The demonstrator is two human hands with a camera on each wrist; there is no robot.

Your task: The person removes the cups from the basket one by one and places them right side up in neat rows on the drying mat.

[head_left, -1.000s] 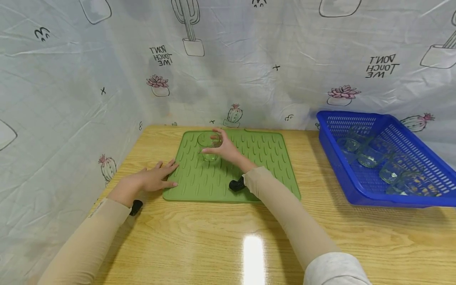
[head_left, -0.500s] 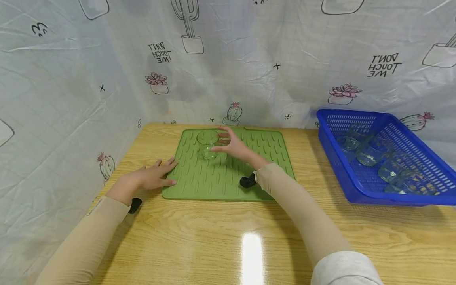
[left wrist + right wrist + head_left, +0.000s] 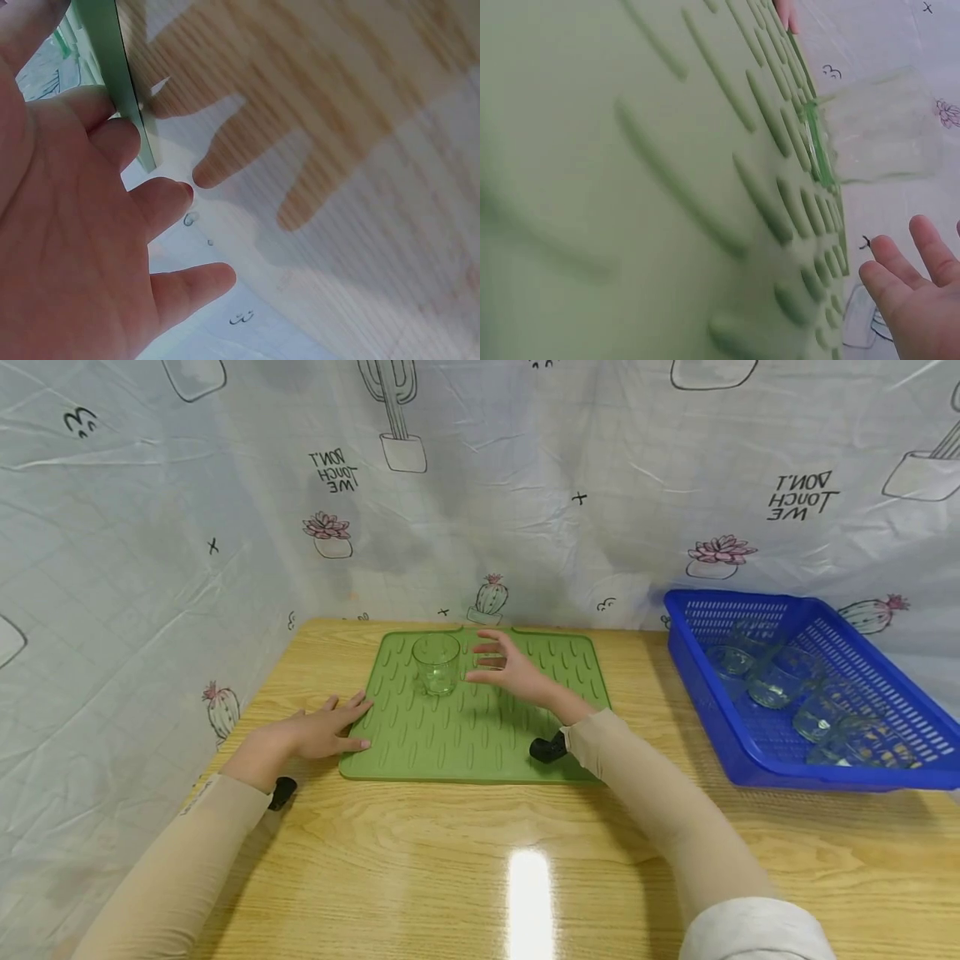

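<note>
A clear drinking glass stands upright on the green ridged mat, toward its back left. My right hand hovers over the mat just right of the glass, apart from it, with fingers spread and nothing held. The right wrist view shows the same gap between the glass and the hand. At the mat's left edge, my left hand lies with spread fingers touching the edge. In the left wrist view, the fingers of the left hand extend past the mat's green rim.
On the right of the wooden table stands a blue plastic basket with several glasses inside. A printed white curtain hangs behind and along the left side.
My right hand has let go of the glass and drawn back to the right, while the glass stays standing on the mat. My left hand keeps its place at the mat's edge.
</note>
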